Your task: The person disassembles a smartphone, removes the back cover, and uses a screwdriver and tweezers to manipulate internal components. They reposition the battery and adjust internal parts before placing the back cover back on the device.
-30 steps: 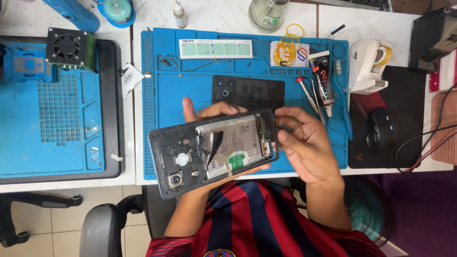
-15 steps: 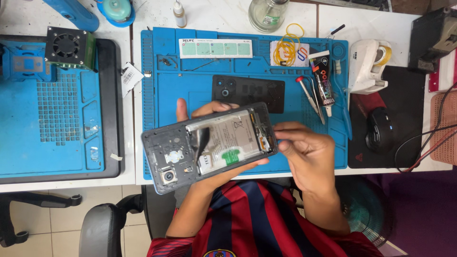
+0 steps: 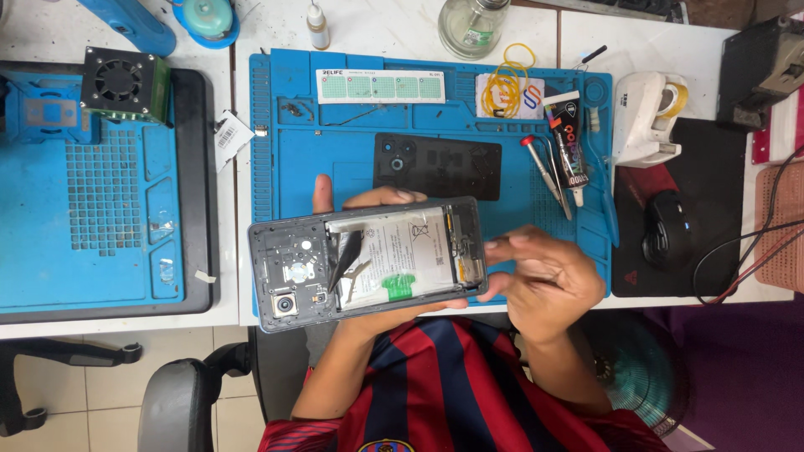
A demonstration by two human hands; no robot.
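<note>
Mostly hidden beneath it, the left hand (image 3: 368,201) cradles an opened grey phone (image 3: 368,264), battery exposed; the blurred right hand (image 3: 548,280), fingers loosely spread, touches its end.

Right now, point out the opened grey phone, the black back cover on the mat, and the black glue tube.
opened grey phone (image 3: 368,264), head view, on its white battery.
black back cover (image 3: 437,166), head view, on its flat middle.
black glue tube (image 3: 565,142), head view, on its body.
</note>
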